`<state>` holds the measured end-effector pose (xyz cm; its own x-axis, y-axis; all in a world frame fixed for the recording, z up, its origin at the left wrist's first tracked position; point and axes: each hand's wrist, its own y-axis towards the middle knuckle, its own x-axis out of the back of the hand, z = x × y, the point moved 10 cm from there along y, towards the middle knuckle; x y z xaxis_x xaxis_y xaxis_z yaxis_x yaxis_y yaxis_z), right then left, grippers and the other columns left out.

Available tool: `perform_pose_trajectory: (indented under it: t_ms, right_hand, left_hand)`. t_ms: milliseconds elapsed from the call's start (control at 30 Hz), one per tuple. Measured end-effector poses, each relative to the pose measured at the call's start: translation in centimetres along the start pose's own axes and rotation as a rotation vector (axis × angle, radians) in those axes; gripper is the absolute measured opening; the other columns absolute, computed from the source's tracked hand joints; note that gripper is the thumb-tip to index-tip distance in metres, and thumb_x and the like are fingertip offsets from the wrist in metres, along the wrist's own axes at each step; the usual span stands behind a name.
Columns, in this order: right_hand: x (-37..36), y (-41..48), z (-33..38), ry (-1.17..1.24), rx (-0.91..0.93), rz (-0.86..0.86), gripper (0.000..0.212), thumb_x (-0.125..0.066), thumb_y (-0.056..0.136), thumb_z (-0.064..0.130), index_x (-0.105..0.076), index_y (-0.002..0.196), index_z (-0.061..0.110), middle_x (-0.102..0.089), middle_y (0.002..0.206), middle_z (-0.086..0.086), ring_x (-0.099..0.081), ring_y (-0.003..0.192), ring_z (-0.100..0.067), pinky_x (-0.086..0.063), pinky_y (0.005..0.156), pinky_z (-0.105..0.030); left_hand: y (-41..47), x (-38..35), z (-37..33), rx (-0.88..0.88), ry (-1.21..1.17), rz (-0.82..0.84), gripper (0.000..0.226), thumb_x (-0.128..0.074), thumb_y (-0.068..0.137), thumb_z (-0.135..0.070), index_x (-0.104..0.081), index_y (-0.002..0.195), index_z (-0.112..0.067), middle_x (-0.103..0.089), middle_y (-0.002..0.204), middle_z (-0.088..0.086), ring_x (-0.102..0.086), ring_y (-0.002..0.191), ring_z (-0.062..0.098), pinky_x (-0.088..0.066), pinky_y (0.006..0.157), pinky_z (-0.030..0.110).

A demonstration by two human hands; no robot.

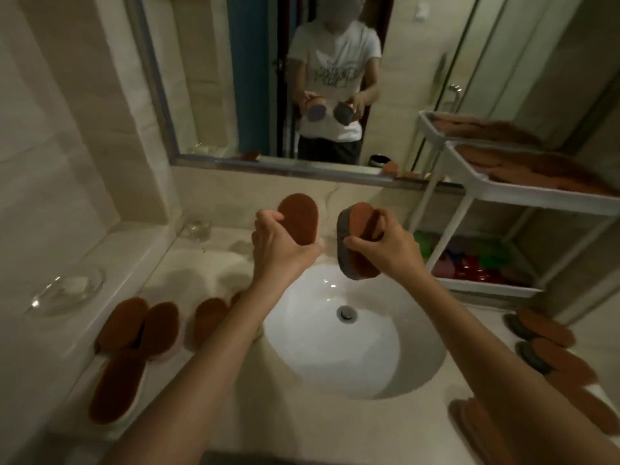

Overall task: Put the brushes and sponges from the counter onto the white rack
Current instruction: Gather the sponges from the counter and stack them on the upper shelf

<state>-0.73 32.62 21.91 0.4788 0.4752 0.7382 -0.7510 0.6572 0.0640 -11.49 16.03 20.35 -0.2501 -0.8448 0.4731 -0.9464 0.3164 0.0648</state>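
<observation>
Head view. Stood before a washbasin [335, 357] sunk in a pale worktop [208, 256], both forearms stretched out above the bowl.

Clasped in the left grip [278, 245]: a brown oval sponge [300, 218], fingers and thumb curled round its near end, long axis pointing up and away toward the mirror [201, 78].

Clasped in the right grip [385, 245]: a grey-backed brown pad [352, 229], brush or sponge not told apart, fingers wrapped over the brown face, long axis tilted from low and near to high and far.

Held both pieces clear of the worktop and apart from each other.

Found the white rack [536, 199] to the right of and beyond both grips, hard by the mirror's right end. Saw its upper tier already loaded with stored pads [536, 169], and its lower tier [486, 287] with coloured things [469, 263] too blurred to name.

Judged the right grip the nearer, and the left bound to cross over the bowl to reach the tier. Judged the coming move a swing rightward and slightly up, with the long axes then laid flat along the tier.

Noted more to clear: left-hand pads [134, 327] near a glass dish [67, 290], and right-hand pads [550, 330] below the rack.
</observation>
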Motion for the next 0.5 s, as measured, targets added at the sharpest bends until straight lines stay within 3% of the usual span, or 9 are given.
perform_pose_trajectory:
  t_ms: [167, 267, 367, 500]
  right_hand:
    - [8.9, 3.1, -1.5, -0.012, 0.002, -0.155, 0.073, -0.069, 0.078, 0.044, -0.034, 0.138, 0.020, -0.053, 0.133, -0.009, -0.055, 0.117, -0.030, -0.051, 0.094, -0.042]
    - [15.2, 5.5, -2.9, -0.040, -0.003, -0.262, 0.073, -0.068, 0.079, 0.043, -0.036, 0.138, 0.016, -0.054, 0.134, -0.009, -0.054, 0.119, -0.030, -0.047, 0.095, -0.039]
    - [18.6, 7.2, -4.0, -0.076, -0.035, -0.304, 0.076, -0.066, 0.079, 0.048, -0.036, 0.140, 0.014, -0.053, 0.135, -0.011, -0.052, 0.122, -0.031, -0.046, 0.100, -0.041]
    - [24.6, 11.4, -7.8, -0.008, -0.095, -0.318, 0.069, -0.066, 0.080, 0.047, -0.040, 0.132, 0.011, -0.055, 0.129, -0.013, -0.056, 0.114, -0.030, -0.049, 0.086, -0.035]
  left_hand:
    - [1.6, -6.2, -9.7, -0.168, -0.070, 0.099, 0.062, -0.074, 0.073, -0.025, -0.023, 0.107, -0.025, -0.033, 0.126, 0.003, -0.044, 0.096, 0.018, -0.040, 0.068, 0.024]
    - [2.5, -10.5, -16.2, -0.262, -0.090, 0.132, 0.061, -0.074, 0.072, -0.034, -0.022, 0.102, -0.024, -0.033, 0.121, 0.003, -0.048, 0.098, 0.022, -0.049, 0.078, 0.031]
    - [3.6, -12.5, -19.1, -0.286, -0.111, 0.142, 0.062, -0.073, 0.074, -0.037, -0.021, 0.104, -0.023, -0.031, 0.121, 0.003, -0.044, 0.098, 0.016, -0.039, 0.063, 0.019]
    - [6.2, -18.3, -24.1, -0.255, -0.103, 0.234, 0.069, -0.070, 0.077, -0.035, -0.022, 0.123, -0.016, -0.031, 0.134, 0.009, -0.046, 0.116, 0.024, -0.039, 0.080, 0.028]
